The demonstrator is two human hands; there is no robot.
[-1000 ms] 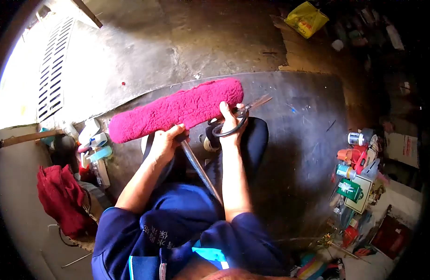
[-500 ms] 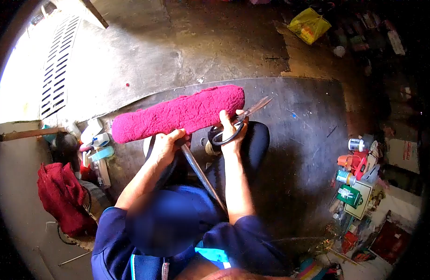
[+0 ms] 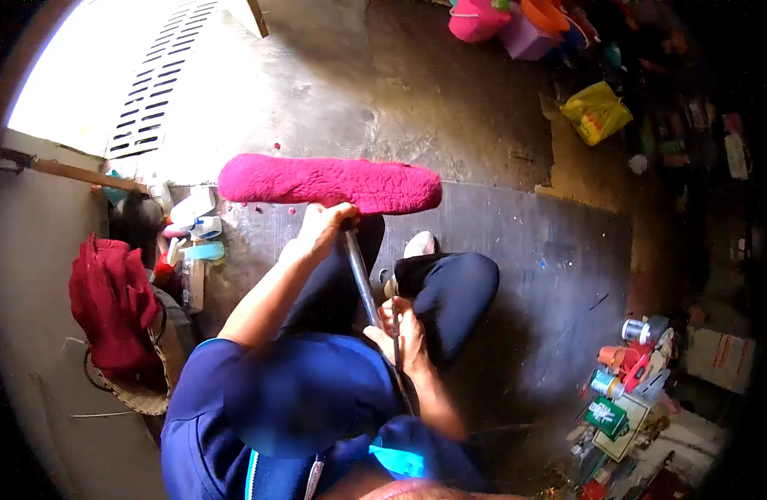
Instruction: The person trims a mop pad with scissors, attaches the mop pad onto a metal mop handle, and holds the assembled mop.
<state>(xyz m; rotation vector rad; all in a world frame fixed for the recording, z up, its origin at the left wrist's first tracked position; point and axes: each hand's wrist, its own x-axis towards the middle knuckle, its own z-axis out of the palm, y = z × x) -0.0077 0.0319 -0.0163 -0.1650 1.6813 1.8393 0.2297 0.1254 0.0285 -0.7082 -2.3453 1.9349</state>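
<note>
A long mop head [image 3: 329,183] covered in fluffy pink cloth lies crosswise in front of me, on a dark pole [image 3: 360,271] that slants down toward my lap. My left hand [image 3: 327,229] is closed around the joint just under the pink head. Lower down, my right hand [image 3: 407,337] is closed at the pole, its thumb across it. A thin dark strip shows along those right fingers; whether it is part of the scissors cannot be made out.
To the left, dark red cloth [image 3: 112,304] hangs over a wicker basket [image 3: 154,392], near several bottles [image 3: 192,208]. Jars, tools and boxes crowd the right, around a green box [image 3: 607,417]. Farther off are a yellow bag [image 3: 597,112] and a pink bucket [image 3: 477,18]. Red scraps dot the floor.
My right hand has left the mop head and come down to the lower pole. The scissors it held are no longer clearly visible. The mop head has turned nearly level.
</note>
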